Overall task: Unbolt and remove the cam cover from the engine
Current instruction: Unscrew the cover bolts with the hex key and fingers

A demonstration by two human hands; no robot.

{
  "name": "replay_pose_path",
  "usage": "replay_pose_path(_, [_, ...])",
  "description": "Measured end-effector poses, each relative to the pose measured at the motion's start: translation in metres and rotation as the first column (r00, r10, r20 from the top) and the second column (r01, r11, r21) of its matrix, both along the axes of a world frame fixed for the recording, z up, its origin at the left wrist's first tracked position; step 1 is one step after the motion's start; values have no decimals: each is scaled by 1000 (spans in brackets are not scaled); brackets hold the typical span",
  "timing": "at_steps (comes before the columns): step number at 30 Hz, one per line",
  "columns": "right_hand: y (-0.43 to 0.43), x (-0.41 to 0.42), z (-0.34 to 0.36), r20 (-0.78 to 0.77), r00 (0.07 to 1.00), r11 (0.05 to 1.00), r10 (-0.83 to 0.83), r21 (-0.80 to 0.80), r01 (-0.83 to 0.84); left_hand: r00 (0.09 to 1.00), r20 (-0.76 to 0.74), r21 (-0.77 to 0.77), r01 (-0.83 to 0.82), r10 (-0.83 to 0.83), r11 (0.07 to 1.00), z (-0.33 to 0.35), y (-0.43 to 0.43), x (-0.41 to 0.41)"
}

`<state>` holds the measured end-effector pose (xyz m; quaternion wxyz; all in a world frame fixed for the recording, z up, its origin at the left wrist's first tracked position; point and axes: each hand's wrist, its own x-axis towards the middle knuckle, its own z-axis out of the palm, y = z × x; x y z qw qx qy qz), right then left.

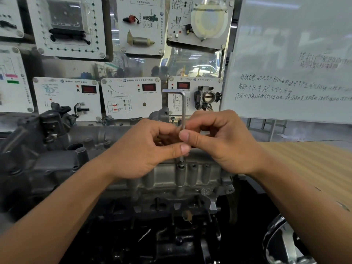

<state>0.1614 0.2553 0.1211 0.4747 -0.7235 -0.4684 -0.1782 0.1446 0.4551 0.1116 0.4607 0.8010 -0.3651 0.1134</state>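
Steel key between curled hands

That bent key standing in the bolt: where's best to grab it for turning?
Probably the short arm at the top of the hex key, taken from the left, where it juts out sideways. The rest stands upright in the bolt, and left hand and right hand pinch it, fine for spinning, weak for leverage.

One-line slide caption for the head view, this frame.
Left hand and right hand pinch the shaft of an upright hex key seated in a bolt on the cam cover.
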Motion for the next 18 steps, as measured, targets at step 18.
replay_pose_path(18, [1,0,1,-58,997,994,-52,95,57,999,26,-39,-44,45,998,-1,-2,2])
